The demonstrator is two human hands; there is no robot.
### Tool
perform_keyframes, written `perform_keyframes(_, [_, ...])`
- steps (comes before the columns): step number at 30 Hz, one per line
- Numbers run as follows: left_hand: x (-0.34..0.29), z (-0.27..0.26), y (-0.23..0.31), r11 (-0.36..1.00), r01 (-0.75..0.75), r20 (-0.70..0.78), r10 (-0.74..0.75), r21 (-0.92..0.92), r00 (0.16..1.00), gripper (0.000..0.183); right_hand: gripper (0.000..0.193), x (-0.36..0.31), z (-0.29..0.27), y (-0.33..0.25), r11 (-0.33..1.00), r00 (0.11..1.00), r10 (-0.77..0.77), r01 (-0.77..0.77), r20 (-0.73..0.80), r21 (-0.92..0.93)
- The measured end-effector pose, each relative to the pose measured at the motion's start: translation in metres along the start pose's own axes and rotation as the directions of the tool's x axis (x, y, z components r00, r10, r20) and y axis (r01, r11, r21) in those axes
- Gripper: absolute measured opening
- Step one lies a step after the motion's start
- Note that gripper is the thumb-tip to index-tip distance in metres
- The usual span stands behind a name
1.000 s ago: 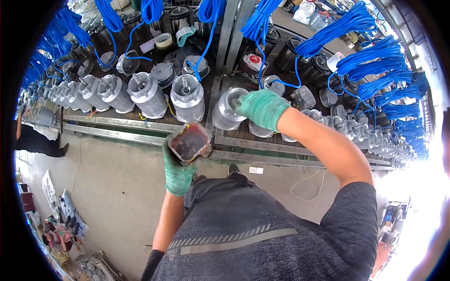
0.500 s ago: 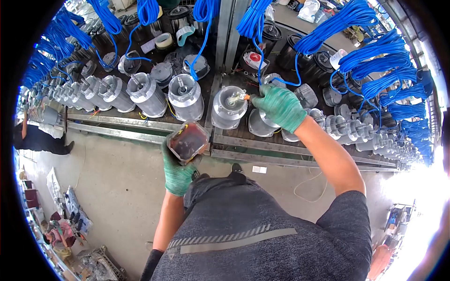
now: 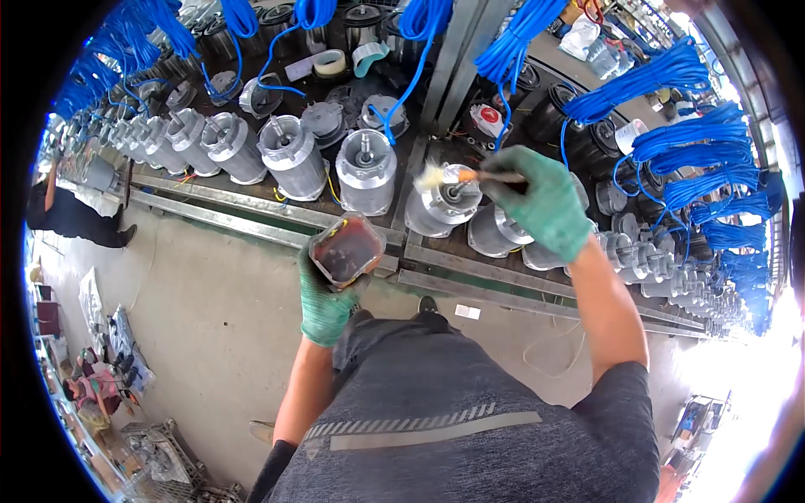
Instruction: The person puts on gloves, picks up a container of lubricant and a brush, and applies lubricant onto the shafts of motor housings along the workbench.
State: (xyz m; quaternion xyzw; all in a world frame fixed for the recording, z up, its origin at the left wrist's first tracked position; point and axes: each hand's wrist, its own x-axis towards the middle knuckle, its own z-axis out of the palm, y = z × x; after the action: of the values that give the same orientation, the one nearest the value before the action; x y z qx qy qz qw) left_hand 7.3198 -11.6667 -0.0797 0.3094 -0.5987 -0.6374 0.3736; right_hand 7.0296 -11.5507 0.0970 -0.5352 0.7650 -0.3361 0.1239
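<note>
In a green glove, my right hand (image 3: 541,197) grips a paintbrush (image 3: 470,175) by its handle. The brush's pale bristles point left, over the open top of a silver motor housing (image 3: 434,214) with a shaft in its middle. My left hand (image 3: 325,302), gloved too, is wrapped round a clear plastic tub (image 3: 346,249) holding something dark reddish. That tub is held in front of the bench's edge, tilted so its inside shows. Left of the brush stands another motor housing (image 3: 366,176) with an upright shaft. More housings stand under and beyond my right hand, partly hidden.
Rows of motor housings line the bench both ways. Bundles of blue cable (image 3: 646,80) hang above it. A metal post (image 3: 461,67) rises between the sections. Behind are dark cylinders and a tape roll (image 3: 329,64). At far left stands another person (image 3: 75,214).
The brush has come up out of the motor housing, and its bristles now show above the rim. The tub is still in my left hand. The whole view has shifted.
</note>
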Motion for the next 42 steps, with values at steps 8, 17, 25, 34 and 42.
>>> perform_keyframes(8, [0.013, -0.046, 0.008, 1.0, 0.009, -0.02, -0.009, -0.014, 1.0, 0.092, 0.022, 0.099, 0.117, 0.031, 0.992, 0.983, 0.118, -0.112, 0.137, -0.053])
perform_keyframes(17, [0.021, -0.116, 0.0, 0.99, 0.061, -0.03, -0.065, -0.13, 0.997, 0.093, 0.018, 0.174, 0.132, 0.028, 0.965, 0.93, 0.079, 0.019, 0.359, -0.262])
perform_keyframes(25, [0.033, -0.145, -0.005, 0.986, 0.104, 0.036, -0.1, -0.13, 0.994, 0.095, 0.026, 0.214, 0.137, 0.02, 0.918, 0.848, 0.059, 0.161, 0.527, -0.362])
perform_keyframes(34, [0.039, -0.133, -0.002, 0.995, 0.071, 0.062, -0.067, -0.066, 0.996, 0.094, 0.023, 0.222, 0.142, 0.034, 0.96, 0.863, 0.055, 0.092, 0.502, -0.263])
perform_keyframes(42, [0.034, -0.114, 0.027, 0.995, 0.103, 0.032, -0.103, 0.008, 0.994, 0.089, 0.035, 0.225, 0.129, 0.02, 0.897, 0.819, 0.268, -0.019, 0.508, -0.442])
